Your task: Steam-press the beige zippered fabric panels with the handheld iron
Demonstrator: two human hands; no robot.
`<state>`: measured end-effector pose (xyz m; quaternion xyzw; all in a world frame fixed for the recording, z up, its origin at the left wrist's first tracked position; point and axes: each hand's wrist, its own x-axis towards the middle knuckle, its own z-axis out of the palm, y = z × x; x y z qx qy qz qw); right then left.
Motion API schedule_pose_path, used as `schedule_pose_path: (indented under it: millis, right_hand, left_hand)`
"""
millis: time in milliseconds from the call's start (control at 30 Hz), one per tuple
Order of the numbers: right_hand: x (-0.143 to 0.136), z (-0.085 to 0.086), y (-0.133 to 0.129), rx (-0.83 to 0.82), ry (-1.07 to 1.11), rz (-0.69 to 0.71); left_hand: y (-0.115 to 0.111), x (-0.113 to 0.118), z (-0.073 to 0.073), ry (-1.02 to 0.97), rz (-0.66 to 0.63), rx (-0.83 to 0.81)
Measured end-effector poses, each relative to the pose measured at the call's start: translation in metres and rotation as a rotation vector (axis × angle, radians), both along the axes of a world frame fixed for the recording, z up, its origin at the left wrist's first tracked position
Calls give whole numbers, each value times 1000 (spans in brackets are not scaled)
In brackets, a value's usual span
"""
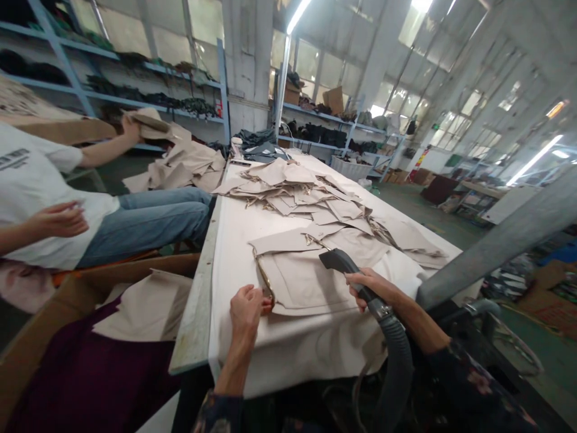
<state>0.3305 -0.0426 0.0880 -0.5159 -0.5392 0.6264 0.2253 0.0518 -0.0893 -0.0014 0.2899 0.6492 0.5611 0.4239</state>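
Holds a black nozzle [341,263] in the right hand [368,287], at four o'clock from the middle of the view, with fingers wrapped round and clamped on the handle. Points the nozzle's flat mouth toward ten o'clock, over a beige cloth piece [311,285]; cannot tell whether touching it. Trails a grey hose [396,361] from the handle toward six o'clock.

Has the left hand [246,310] at seven o'clock, with fingers curled in and close together, touching the lower end of a gold strip [264,273] along the cloth piece's left edge. Cannot tell whether pinching the strip or only resting against it. Spreads the cloth piece flat at five o'clock, on the white cover [234,237] of the table, between the two hands.

Shows a heap of beige pieces [295,195] toward twelve o'clock, just beyond the cloth piece, and a slanting grey post [500,234] at three o'clock. Shows a seated co-worker [40,186] at nine o'clock, with the far hand [130,129] on beige cloth at ten o'clock and the near hand [63,221] partly bent. Shows a cardboard box [174,263] at eight o'clock, containing purple cloth [85,370] and beige cloth.
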Motion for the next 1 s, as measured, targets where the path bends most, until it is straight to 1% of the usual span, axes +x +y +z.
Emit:
schedule_pose_path:
  millis: [33, 67, 100, 167, 267, 433, 533, 633, 733, 800, 900, 1000]
  right_hand:
    - [-1, 0, -1, 4, 9, 10]
    - [-1, 1, -3, 9, 18, 23]
    - [-2, 2, -5, 14, 25, 37]
    - [-2, 5, -12, 10, 34, 65]
    - [-2, 8, -32, -28, 14, 105]
    - [-4, 8, -73, -102, -36, 209]
    - [-12, 8, -90, -119, -77, 301]
    - [-27, 6, -94, -123, -97, 352]
    - [-41, 1, -90, -120, -92, 354]
    - [-45, -1, -87, -119, -75, 352]
    - [-41, -4, -88, -103, -41, 326]
    - [-28, -7, -92, -74, -1, 246]
  left_hand:
    - [4, -2, 1, -121, -23, -6]
    - [7, -3, 3, -196, -63, -16]
    - [11, -3, 4, -215, -118, -28]
    - [17, -4, 7, -136, -228, -47]
    - [23, -3, 7, 0, -307, -55]
    - [21, -4, 8, 102, -333, -33]
    - [19, -3, 10, 142, -336, -30]
    - [18, -2, 10, 190, -339, -35]
    - [18, -2, 7, 235, -347, -41]
    - [20, -4, 6, 268, -353, -49]
    - [28, -8, 8, 331, -340, -50]
    - [40, -7, 13, 381, -238, 3]
